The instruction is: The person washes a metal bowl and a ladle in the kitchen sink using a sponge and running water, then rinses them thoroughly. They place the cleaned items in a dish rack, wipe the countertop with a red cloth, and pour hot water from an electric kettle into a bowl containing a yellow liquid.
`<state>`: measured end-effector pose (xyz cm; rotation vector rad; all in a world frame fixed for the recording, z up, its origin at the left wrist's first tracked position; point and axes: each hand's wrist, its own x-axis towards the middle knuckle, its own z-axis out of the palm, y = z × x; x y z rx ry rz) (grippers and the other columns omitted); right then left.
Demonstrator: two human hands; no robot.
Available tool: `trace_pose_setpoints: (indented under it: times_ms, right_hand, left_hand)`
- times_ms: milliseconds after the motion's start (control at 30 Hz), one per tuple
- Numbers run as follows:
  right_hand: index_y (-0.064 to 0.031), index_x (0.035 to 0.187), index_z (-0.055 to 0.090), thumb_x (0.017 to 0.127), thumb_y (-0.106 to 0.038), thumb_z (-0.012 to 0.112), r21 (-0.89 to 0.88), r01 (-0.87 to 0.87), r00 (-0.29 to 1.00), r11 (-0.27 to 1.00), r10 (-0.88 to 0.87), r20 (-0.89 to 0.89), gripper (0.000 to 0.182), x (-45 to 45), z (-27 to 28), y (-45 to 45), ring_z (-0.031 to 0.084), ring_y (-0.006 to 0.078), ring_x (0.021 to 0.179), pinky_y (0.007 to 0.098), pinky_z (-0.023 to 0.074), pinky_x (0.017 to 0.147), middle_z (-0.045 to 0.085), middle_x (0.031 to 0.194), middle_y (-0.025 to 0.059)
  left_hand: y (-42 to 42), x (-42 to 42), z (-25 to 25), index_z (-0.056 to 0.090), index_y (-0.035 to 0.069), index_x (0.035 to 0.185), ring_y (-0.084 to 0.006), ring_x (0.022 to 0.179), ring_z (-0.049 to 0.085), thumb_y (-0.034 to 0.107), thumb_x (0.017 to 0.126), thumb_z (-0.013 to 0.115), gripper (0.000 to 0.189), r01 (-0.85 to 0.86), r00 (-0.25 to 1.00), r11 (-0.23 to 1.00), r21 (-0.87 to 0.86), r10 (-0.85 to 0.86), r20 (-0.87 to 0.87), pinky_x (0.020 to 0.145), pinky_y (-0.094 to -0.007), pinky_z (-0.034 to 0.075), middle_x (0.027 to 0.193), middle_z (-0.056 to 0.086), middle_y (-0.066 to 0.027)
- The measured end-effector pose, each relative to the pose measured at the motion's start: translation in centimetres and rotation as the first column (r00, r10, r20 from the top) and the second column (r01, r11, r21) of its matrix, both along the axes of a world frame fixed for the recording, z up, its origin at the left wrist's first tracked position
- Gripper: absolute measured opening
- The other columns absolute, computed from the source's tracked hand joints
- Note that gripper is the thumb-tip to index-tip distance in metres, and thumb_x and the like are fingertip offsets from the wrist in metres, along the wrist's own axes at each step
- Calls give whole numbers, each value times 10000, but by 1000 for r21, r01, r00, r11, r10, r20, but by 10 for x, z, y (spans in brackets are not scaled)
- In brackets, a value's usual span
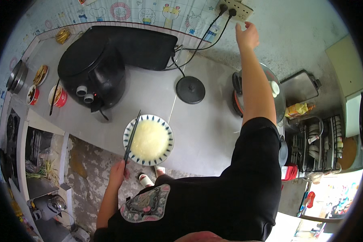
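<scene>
My left hand (118, 173) holds a pair of black chopsticks (132, 137), which lie across the left side of a round dish (170, 137) with a blue-dashed white rim. Pale yellow food (149, 140) fills the dish, which sits at the counter's front edge. Raised towards the wall, my right hand (248, 35) is just below a power strip (239, 10) with two black plugs (224, 8) in it. Its fingers are apart and hold nothing. A black round kettle base (190, 89) lies on the counter between the dish and the wall.
A black air fryer (90, 69) stands at the left, a black rectangular appliance (148, 45) behind it. Red paper cups (60, 97) are further left. A glass-lidded pan (279, 104) stands partly under my right arm. Cables (196, 50) run down to the counter. A dish rack (308, 145) is at the right.
</scene>
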<state>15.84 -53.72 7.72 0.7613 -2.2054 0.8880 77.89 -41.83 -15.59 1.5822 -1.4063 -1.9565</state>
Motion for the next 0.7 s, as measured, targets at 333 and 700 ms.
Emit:
trace_pose_setpoints:
  times_ms: [333,700]
  right_hand:
    - [13,916,642,646,-384,755,-414,-104,940,904,226,257,493,-92,-17,-95,635,276,874,355,491,783,661,929,169]
    - [59,969,541,645,-346,728,-347,-31,995,937,63,82,551,-89,-19,-117,622,345,920,406,496,793,637,956,209]
  left_hand:
    - [42,53,-17,578,-9,987,-92,541,480,286,966,432,330,-316,858,831,-458,456,237,504,-241,399,645,535,-38]
    - [64,71,-15,570,5,966,-79,486,468,302,972,417,334,-417,826,840,-346,509,240,439,-219,345,617,527,-23]
